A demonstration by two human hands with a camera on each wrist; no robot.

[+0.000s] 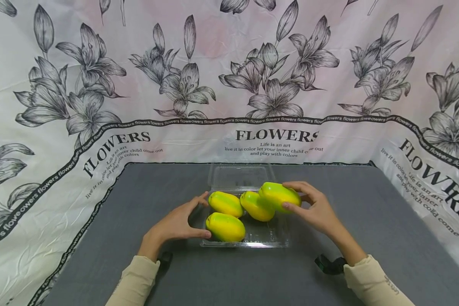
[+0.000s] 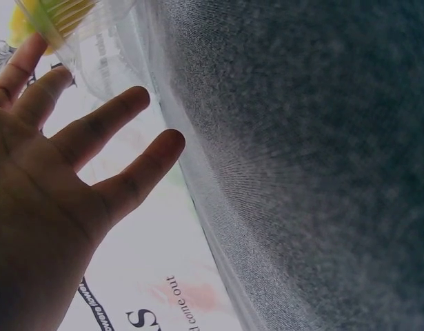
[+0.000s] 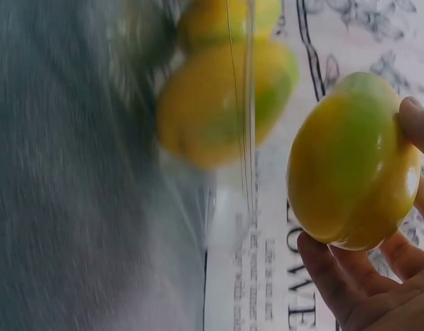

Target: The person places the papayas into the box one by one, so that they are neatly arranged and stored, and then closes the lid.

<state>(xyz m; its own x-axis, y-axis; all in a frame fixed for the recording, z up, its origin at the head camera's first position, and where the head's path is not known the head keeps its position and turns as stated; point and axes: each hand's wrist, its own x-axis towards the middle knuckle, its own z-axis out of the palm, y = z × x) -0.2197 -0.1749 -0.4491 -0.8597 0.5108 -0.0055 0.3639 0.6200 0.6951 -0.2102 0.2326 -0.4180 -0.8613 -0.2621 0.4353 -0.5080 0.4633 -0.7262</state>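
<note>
In the lower centre of the frame, the left hand [image 1: 177, 221] lies beside the clear tray's [image 1: 262, 233] left edge, fingers spread and nearly straight. Right of centre, the right hand [image 1: 315, 209] grips a yellow-green fruit [image 1: 280, 197] between thumb and fingers, over the tray's right side. Left of that, between the hands, the tray holds a front fruit [image 1: 225, 228], a back fruit [image 1: 225, 204] and a middle fruit [image 1: 254, 208]. The open lid [image 1: 242, 175] lies behind, on a grey tabletop [image 1: 237, 276]. Flower-printed cloth [image 1: 210, 102] fills the upper frame.
</note>
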